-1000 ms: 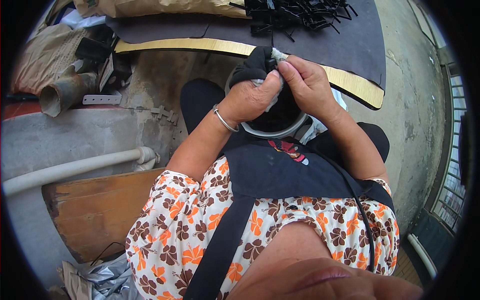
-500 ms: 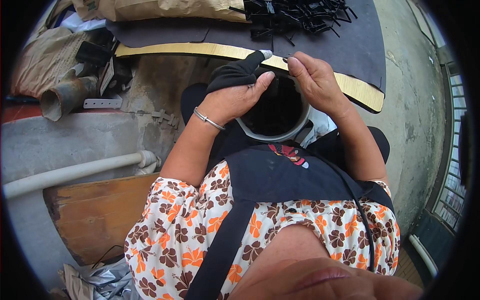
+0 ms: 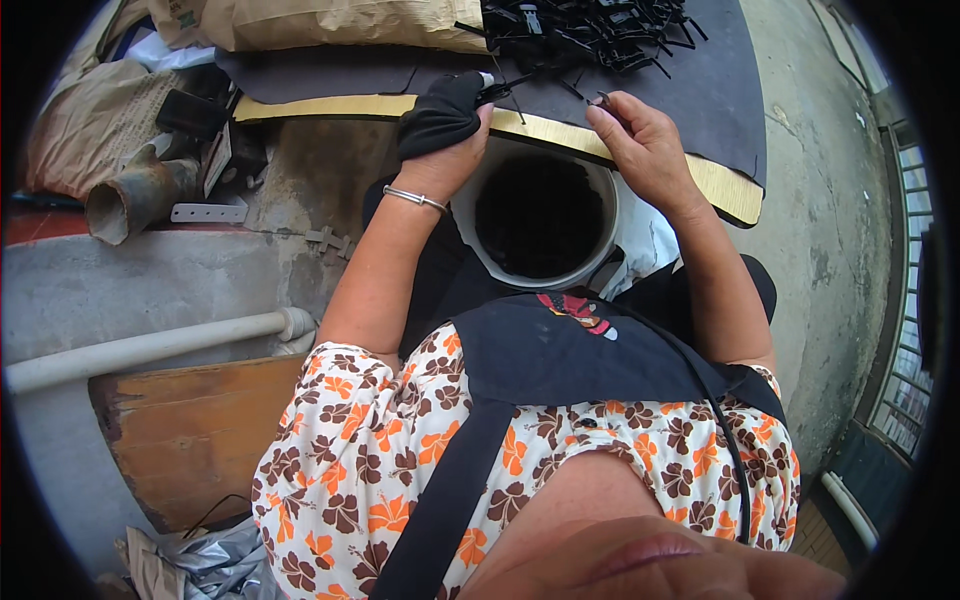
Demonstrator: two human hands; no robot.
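"Where are the hands, taking the bucket (image 3: 467, 215) as the clock's centre?"

"The left hand (image 3: 447, 140) is at ten o'clock, closed around a spindly black plastic piece (image 3: 497, 92) that juts out at about half past eleven. Black cloth (image 3: 430, 120) covers its fingers. The right hand (image 3: 640, 140) is at two, thumb and forefinger pinching a small dark hook-like bit (image 3: 601, 98). I can't tell whether that's a tool or an offcut."

"And the loose stuff?"

"A tangled pile of black plastic pieces (image 3: 590, 35) sits between twelve and one, on the dark mat (image 3: 350, 75) over the table. The yellow table edge (image 3: 330, 108) runs just beyond the bucket."

"What might go wrong?"

"The hook-like bit is held only by the fingertips, so a loosened pinch could drop it. Near the bucket's mouth, it might vanish among the dark contents. The cloth may also dull the left hand's feel, letting the piece twist."

"And the pile?"

"Its thin prongs stick out towards the right hand. Brushing them could drag several pieces along, since they look interlocked."
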